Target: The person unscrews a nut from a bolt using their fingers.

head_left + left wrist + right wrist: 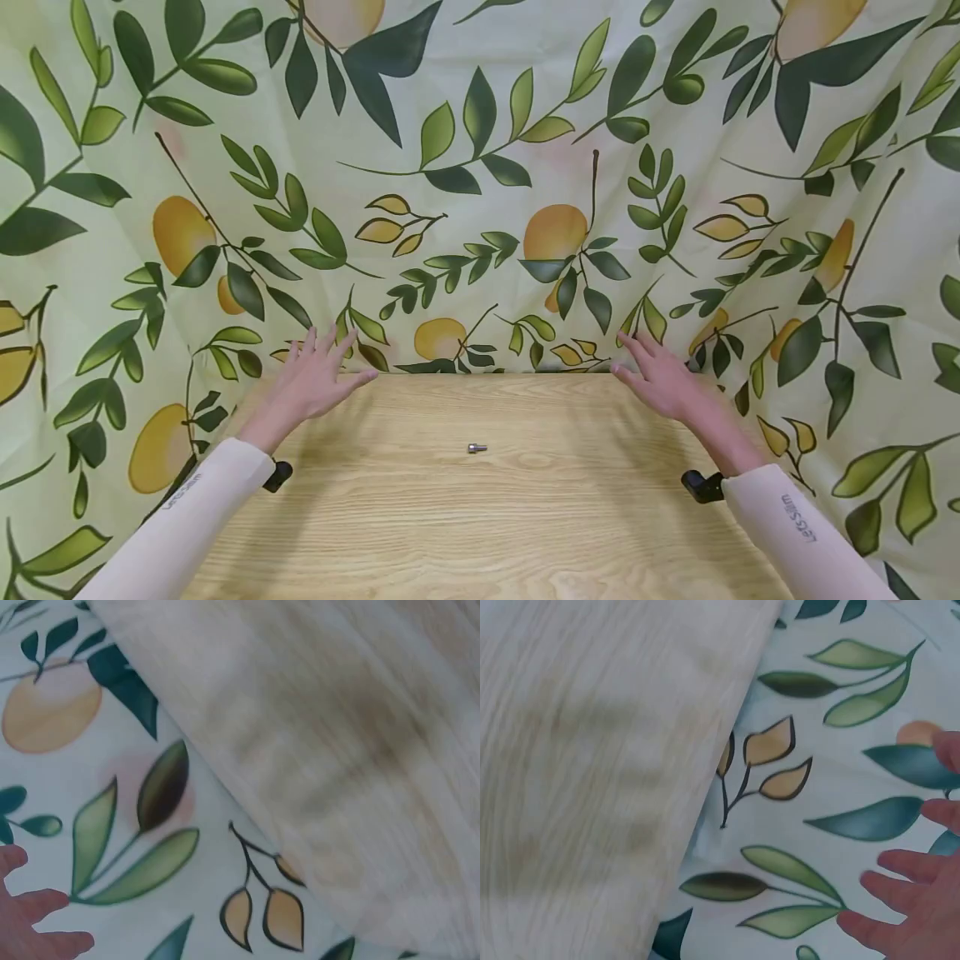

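A patterned cloth [300,150] of leaves and orange fruit takes up most of my view, sweeping from 9 o'clock through 12 to 3. Below it, at 6 o'clock, spreads the pale wood-grained table [487,533], meeting the cloth along a straight far edge.

My pale sleeves [161,521] come in from 8 and 4 o'clock, each with dark lettering along the forearm.

I hold my left hand [311,379] wide, fingers spread and pointing towards 1 o'clock, thumb out towards 2. My right hand [660,379] is wide as well, fingers apart and aimed towards 11 o'clock, thumb towards 10. The two are well apart, and soft shadows lie on the wood near each.

A black device [702,486] sits at my right wrist, and a matching one [278,477] at my left.

Smallest is a metal screw [477,448], lying on its side on the table between my forearms, its head towards 9 o'clock and its shank towards 3. From it, my left hand is at about 10 o'clock, my right at about 2.
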{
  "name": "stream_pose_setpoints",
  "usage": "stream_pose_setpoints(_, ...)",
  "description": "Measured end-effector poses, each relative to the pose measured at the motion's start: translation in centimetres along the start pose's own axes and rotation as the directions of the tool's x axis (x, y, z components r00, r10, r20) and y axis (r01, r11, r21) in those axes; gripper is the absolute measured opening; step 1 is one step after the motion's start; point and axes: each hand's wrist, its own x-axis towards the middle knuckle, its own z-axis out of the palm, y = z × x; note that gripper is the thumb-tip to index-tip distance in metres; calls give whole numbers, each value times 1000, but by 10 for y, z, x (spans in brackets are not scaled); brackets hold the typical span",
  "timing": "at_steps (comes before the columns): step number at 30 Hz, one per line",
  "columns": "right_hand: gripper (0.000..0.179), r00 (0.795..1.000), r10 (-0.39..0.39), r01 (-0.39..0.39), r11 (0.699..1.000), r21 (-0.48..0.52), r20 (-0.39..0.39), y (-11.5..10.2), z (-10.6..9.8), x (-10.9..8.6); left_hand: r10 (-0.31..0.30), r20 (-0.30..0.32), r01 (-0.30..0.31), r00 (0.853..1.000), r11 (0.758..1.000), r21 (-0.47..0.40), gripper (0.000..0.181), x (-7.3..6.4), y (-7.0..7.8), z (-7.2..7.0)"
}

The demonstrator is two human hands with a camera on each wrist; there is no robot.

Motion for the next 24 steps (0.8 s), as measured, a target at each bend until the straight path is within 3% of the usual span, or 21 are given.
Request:
stream_pose_setpoints(8, 57, 999, -33, 34, 997, 75, -16, -17, 22, -12, 77, -26, -79, 997, 994, -71, 87, -10, 23, 20)
stream_pose_setpoints(15, 45, 998, -70, 70, 983, 167, -9, -36, 54, -20, 169, -58, -178, 984, 959, -219, 80, -20, 52, 46)
stream_pose_setpoints(19, 42, 997, -74, 73, 970, 233, -4, -42, 73, -22, 177, -27, -176, 984, 933, -314, 76, -25, 71, 64)
stream_pose_setpoints(24, 39, 996, -83, 72, 934, 350, 15, -46, 93, -24, 146, 5, -130, 989, 896, -425, 65, -27, 91, 83)
